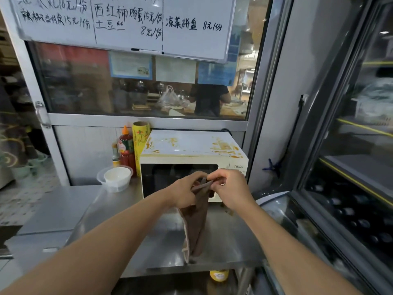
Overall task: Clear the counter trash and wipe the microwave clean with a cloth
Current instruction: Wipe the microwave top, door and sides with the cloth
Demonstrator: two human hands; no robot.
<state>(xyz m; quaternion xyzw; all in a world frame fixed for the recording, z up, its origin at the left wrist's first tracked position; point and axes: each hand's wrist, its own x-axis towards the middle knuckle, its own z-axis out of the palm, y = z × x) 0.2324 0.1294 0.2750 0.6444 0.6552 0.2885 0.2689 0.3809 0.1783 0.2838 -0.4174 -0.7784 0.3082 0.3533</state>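
Observation:
A cream microwave (191, 150) stands at the back of the steel counter (63, 207), its top smeared with orange-brown stains. In front of its dark door I hold a brown cloth (197, 226) that hangs down toward the counter. My left hand (185, 190) grips the cloth's upper edge from the left. My right hand (229, 188) pinches the same edge from the right, fingers curled round it. A clear plastic container with a white bowl inside (116, 177) sits on the counter left of the microwave.
Red sauce bottles (126, 145) and a yellow roll of wrap (140, 141) stand between the microwave and the wall panel. A glass-door fridge (350, 167) closes off the right side. A whiteboard menu (127, 22) hangs above a window. A yellow bottle (219, 275) sits below the counter.

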